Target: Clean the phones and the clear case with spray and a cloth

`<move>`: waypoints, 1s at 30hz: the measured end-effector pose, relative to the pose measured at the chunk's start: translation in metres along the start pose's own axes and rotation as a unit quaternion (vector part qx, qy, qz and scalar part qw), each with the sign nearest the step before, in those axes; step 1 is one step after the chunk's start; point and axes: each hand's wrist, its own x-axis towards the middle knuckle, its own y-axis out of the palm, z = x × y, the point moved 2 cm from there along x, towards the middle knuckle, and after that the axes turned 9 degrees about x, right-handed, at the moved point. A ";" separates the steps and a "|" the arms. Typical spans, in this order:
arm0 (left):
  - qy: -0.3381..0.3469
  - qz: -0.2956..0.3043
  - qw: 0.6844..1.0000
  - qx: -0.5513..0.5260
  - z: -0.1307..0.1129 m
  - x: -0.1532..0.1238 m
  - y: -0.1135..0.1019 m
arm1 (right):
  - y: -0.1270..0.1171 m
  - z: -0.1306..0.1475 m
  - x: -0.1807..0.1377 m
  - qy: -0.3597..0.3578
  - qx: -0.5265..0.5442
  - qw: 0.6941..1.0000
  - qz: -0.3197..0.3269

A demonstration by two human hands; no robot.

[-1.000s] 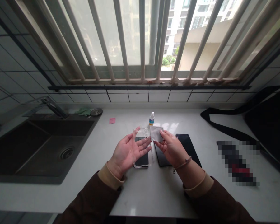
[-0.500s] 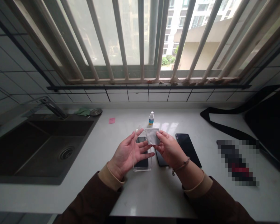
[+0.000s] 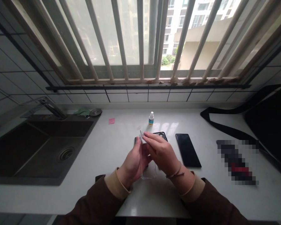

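Observation:
My left hand (image 3: 133,161) is closed round a clear phone case (image 3: 150,175), which I hold tilted above the counter. Against the case's upper part lies my right hand (image 3: 160,150), fingers together, pressing a small grey cloth (image 3: 141,135). Only a thin edge of that cloth shows; my fingers hide the rest. Partly covered by my right hand is a dark phone or case with a camera ring (image 3: 162,135). To the right a black phone (image 3: 188,150) lies flat. A small white-capped bottle (image 3: 151,119) stands upright beyond my hands.
A dark sink (image 3: 39,147) with a tap (image 3: 52,107) is on the left. A green cloth (image 3: 82,112) and a metal strainer (image 3: 96,112) lie behind it. A pink note (image 3: 111,121) is on the counter. At right are a black bag (image 3: 269,118) and a blurred item (image 3: 236,162).
My right hand has brought the cloth leftward onto the clear case. My left fingers, spread out before, have closed round the case, and the case has turned and tilted.

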 end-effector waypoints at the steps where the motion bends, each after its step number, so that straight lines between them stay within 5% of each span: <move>1: 0.002 0.004 1.000 -0.009 0.002 0.000 0.001 | 0.003 0.002 0.000 -0.015 -0.008 1.000 0.004; 14: 0.031 -0.010 0.998 0.045 0.009 0.004 -0.013 | 0.000 0.009 0.001 -0.021 0.024 0.999 -0.021; 30: 0.069 -0.081 0.994 0.011 -0.024 0.001 -0.021 | 0.015 0.023 -0.004 -0.088 0.099 0.985 0.112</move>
